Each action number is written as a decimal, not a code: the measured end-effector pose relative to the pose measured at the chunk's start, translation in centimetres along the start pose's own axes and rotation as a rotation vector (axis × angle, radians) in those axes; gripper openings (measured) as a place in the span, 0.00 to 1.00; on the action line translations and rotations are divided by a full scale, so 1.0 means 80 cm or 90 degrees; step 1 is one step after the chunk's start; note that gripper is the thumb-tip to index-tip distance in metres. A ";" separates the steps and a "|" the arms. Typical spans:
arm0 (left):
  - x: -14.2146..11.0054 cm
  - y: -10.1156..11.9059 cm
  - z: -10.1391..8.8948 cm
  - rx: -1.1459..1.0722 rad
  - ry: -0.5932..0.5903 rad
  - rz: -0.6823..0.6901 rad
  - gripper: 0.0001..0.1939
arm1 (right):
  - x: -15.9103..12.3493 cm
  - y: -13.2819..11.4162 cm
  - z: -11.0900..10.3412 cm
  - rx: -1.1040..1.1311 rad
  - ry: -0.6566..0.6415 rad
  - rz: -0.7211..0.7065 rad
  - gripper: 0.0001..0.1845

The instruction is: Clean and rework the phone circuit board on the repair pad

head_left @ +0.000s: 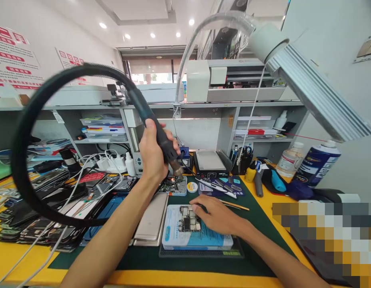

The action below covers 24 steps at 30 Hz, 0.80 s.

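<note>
Raised in front of me, my left hand (153, 150) is wrapped round the handle of a hot air gun (165, 144), whose metal nozzle points down and right. Its thick black hose (21, 132) loops out to the left. Below, a phone circuit board (189, 219) lies on a blue and white box (215, 239). My right hand (213, 212) is at the board's upper right edge, thumb and forefinger closed on it; the other fingers are partly hidden. Behind the nozzle is an opened phone (176, 186) with its inner parts bare.
Stacked phone parts (32, 216) and white cables crowd the left. Gold-coloured phone backs (151, 220) lie beside the box. Tweezers (217, 187), a small round tin (192, 187) and a heating plate (211, 163) stand behind. A spray can (317, 164) and a lamp (323, 92) are at right.
</note>
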<state>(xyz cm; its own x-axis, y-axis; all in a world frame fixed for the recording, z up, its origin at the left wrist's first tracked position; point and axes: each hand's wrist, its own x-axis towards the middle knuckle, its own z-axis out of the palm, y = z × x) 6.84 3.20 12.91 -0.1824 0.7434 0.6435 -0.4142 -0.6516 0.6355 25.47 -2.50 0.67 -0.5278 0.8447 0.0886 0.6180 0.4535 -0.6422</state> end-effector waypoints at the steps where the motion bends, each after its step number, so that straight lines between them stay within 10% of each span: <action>1: -0.009 -0.004 -0.001 -0.012 -0.003 -0.046 0.26 | 0.000 0.000 0.000 0.002 0.001 0.001 0.20; 24: -0.075 -0.026 0.003 -0.065 -0.225 -0.330 0.31 | 0.008 0.006 0.002 0.007 0.027 -0.012 0.19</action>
<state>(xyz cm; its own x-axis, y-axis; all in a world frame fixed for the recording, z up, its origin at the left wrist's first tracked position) 9.05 0.04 7.82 0.3625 0.8525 0.3765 -0.4556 -0.1903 0.8696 25.37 -1.81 0.32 -0.5141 0.8473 0.1335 0.6012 0.4670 -0.6484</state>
